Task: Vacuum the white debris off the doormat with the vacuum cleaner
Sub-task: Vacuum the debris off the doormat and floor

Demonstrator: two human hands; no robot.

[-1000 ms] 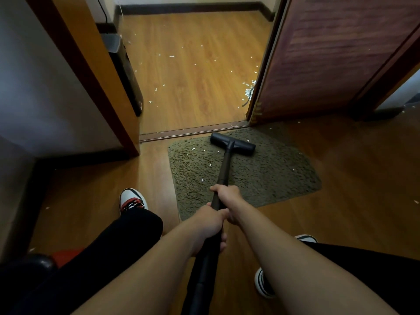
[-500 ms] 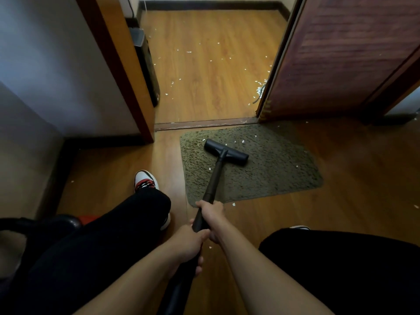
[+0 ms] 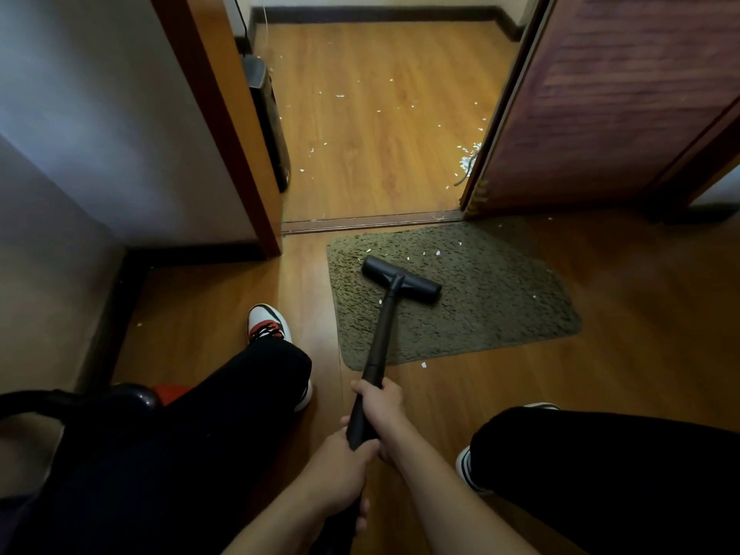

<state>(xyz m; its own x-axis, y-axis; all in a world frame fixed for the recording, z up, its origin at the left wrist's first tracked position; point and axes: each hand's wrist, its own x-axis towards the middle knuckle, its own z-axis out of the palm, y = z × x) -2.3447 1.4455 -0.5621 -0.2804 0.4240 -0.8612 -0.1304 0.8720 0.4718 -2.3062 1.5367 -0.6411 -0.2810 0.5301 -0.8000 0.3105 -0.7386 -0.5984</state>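
The wooden floor (image 3: 600, 374) runs through an open doorway into a farther room. A dark reddish door (image 3: 620, 114) stands on the right of the opening and an orange-brown door frame (image 3: 216, 126) on the left. A dark threshold strip (image 3: 372, 224) crosses between them.

The olive doormat (image 3: 500, 314) lies on the floor with its far edge along that strip and its far right corner at the foot of the door.

A person's two legs in black trousers (image 3: 240, 414) fill the near part of the view. A rounded black object (image 3: 120, 398) with a red patch beside it sits at the near left; what it is cannot be told. A tall black appliance (image 3: 266, 114) stands just beyond the door frame.

The black vacuum wand (image 3: 382, 330) slants from the hands over the mat's near edge. Its nozzle head (image 3: 412, 284) rests on the mat's left half, angled.

The right grip (image 3: 380, 406) is wrapped around the wand, farther along it. The left grip (image 3: 340, 474) is wrapped around it just behind, nearer the body.

A white, red and black shoe (image 3: 266, 324) stands on the floor left of the mat's left edge.

White debris (image 3: 437, 253) dots the mat between the nozzle and the far edge. One flake (image 3: 423, 365) lies on the floor just off the near edge. More scraps (image 3: 466, 160) are strewn over the farther room's floor, thickest beside the door.
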